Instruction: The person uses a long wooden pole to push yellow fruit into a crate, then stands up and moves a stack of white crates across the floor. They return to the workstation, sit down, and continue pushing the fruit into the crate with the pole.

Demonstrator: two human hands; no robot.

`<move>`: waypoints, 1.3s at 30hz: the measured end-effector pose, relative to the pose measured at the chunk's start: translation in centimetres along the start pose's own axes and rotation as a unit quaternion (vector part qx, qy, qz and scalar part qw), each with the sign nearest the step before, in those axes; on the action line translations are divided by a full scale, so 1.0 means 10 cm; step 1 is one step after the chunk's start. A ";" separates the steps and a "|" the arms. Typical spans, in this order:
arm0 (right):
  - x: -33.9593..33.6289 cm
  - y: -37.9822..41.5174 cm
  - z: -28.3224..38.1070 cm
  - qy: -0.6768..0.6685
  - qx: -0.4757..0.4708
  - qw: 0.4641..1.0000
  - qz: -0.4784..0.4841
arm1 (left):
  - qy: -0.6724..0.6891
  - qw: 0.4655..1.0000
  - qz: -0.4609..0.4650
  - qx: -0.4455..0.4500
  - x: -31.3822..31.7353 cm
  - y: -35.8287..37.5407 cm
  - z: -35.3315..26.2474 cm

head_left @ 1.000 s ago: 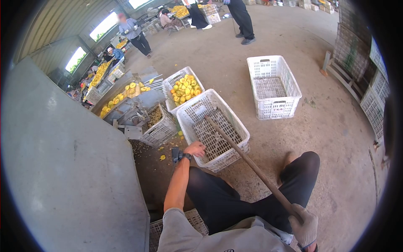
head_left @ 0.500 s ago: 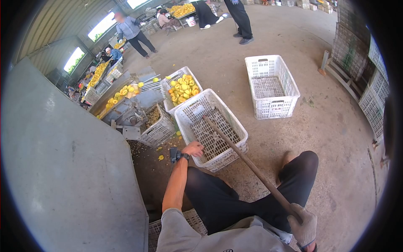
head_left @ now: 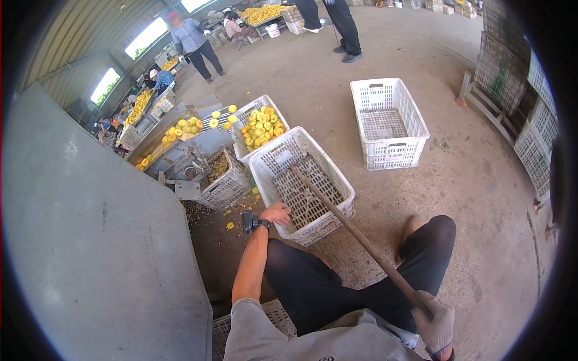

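My bare left hand [head_left: 277, 213] drapes over the near left corner of a white plastic crate [head_left: 332, 157], fingers loosely bent and holding nothing. A watch and a small dark device sit at that wrist. In a knitted glove, my right hand [head_left: 435, 322] is wrapped round the lower end of a long wooden pole [head_left: 374, 253]. The pole slants across my lap and over the crate's near rim. Its far end, with a short dark crosspiece [head_left: 301, 161], lies inside the crate. The slatted crate floor shows around it.
Behind stands a crate of yellow halved fruit [head_left: 263, 127], beside a metal chute [head_left: 208, 141] carrying more. A crate of pits [head_left: 226, 179] sits below. Another white crate [head_left: 391, 123] stands right. A grey metal panel [head_left: 102, 240] fills the left. People work beyond.
More fruit halves have come onto the rods at the chute's end. A person at the back has shifted. My hands and the pole stay in place.
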State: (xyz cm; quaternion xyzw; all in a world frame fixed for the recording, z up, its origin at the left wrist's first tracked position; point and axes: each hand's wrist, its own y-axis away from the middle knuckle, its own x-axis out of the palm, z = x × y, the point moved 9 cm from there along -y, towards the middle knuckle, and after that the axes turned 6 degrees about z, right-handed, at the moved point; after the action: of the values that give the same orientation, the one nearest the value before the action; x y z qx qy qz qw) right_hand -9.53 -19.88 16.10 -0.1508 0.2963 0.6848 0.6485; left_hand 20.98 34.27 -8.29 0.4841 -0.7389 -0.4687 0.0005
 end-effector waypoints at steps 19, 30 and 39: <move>0.00 -0.01 -0.04 -0.020 0.012 1.000 0.004 | -0.013 1.000 -0.001 0.001 -0.01 -0.02 0.01; -0.03 -0.03 0.00 -0.011 0.013 1.000 0.008 | -0.017 1.000 -0.005 0.004 -0.02 -0.02 0.00; -0.01 -0.02 -0.04 -0.019 0.018 1.000 0.006 | -0.021 1.000 -0.007 0.006 -0.03 -0.06 0.05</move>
State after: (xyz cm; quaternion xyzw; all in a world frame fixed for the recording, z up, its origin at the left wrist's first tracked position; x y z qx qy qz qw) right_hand -9.38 -20.20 15.84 -0.1244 0.2968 0.6860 0.6525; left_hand 21.36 34.74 -8.89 0.4791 -0.7382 -0.4744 -0.0211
